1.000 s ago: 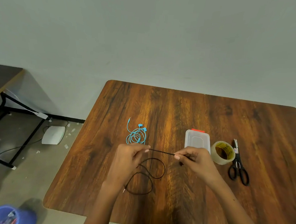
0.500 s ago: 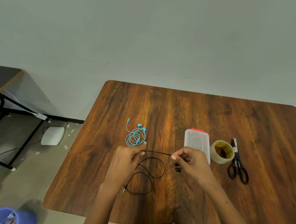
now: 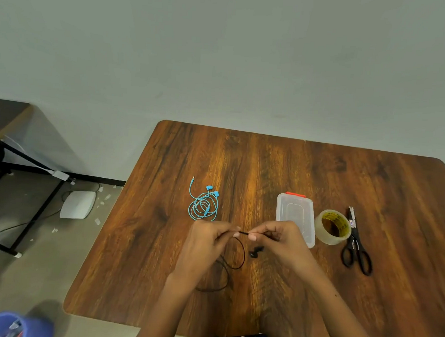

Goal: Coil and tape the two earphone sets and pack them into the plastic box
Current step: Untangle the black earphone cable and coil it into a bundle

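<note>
A thin black earphone cable [image 3: 242, 250], limp and light, is pinched between the left hand [image 3: 206, 241] and right hand [image 3: 281, 238] above the tabletop's [image 3: 268, 166] near middle; its earbuds dangle. Beyond lie blue earphones [image 3: 204, 206], plastic box [image 3: 295, 214], tape [image 3: 333, 226], scissors [image 3: 357, 250].

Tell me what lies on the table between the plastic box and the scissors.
The head view shows the roll of clear tape between the plastic box and the scissors, close beside both; whether it touches either cannot be told.
</note>
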`<state>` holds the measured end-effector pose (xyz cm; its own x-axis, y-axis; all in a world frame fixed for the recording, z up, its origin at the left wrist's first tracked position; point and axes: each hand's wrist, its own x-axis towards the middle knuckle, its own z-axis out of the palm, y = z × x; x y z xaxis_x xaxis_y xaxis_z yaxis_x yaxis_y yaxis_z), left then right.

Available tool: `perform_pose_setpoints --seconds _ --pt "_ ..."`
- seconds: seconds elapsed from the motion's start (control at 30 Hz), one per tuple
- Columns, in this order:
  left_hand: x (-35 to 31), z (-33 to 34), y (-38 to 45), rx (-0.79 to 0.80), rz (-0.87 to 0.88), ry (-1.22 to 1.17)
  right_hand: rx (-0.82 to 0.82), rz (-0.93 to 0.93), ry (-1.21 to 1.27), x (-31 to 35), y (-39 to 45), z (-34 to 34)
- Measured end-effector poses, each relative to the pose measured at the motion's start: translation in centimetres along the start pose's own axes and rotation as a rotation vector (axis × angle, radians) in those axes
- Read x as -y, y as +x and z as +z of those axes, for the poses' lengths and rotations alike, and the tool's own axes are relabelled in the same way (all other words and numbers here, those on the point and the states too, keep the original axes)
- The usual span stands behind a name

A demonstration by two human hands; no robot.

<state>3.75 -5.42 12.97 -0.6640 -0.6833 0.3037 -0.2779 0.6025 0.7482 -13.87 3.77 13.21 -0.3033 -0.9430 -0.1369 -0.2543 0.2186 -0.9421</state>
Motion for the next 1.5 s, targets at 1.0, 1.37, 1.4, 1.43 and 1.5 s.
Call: perform_pose_setpoints --seconds 1.0,1.37,1.4,1.43,1.5 --pt "6.0 0.6 -1.4 0.045 -0.21 -0.003 -0.306 0.062 -0.209 -5.3 0.4 1.1" --pt "10.4 0.4 -5.9 0.1 -0.586 0.151 -0.242 0.109 -0.456 -9.8 0.5 4.4" --pt "10.8 0.6 -6.5 0.117 -0.616 0.158 -0.229 0.108 -0.474 -9.8 0.4 4.7" --pt "11.3 0.7 -7.1 0.147 -0.641 0.162 -0.216 0.102 -0.488 -9.8 0.3 4.9" --pt "11.8 1.1 -7.9 0.221 -0.683 0.167 -0.202 0.092 -0.496 -9.7 0.1 5.5"
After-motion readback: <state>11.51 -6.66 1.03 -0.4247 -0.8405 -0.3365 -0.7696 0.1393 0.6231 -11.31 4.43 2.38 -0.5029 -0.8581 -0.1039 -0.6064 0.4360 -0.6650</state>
